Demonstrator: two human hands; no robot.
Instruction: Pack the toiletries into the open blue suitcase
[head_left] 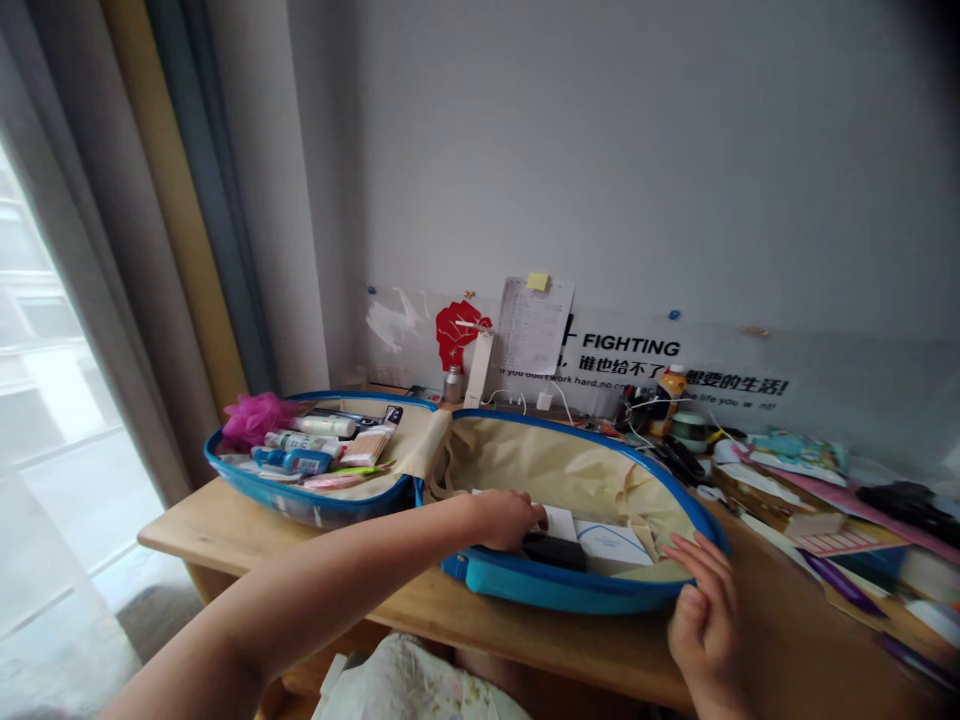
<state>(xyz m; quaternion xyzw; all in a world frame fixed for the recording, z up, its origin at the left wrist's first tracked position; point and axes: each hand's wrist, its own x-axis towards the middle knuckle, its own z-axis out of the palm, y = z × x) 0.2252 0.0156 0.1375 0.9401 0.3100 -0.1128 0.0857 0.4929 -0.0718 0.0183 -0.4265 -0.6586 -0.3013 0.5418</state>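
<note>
My left hand reaches into the right half of an open blue suitcase. Its fingers are curled at the left end of a black box along the near wall; part of the grip is hidden. Behind and beside that lie white boxes, one with blue lines. At the suitcase's right front edge is my right hand, its fingers stretched over the rim and nothing held in it. In the left half sit a pink bath puff, a blue bottle, a white tube and a pack of sticks.
The suitcase lies on a wooden desk against a wall. Papers, a purple pen-like item and other clutter cover the desk's right side. Behind stand a small bottle and a white upright device. Curtains hang at left.
</note>
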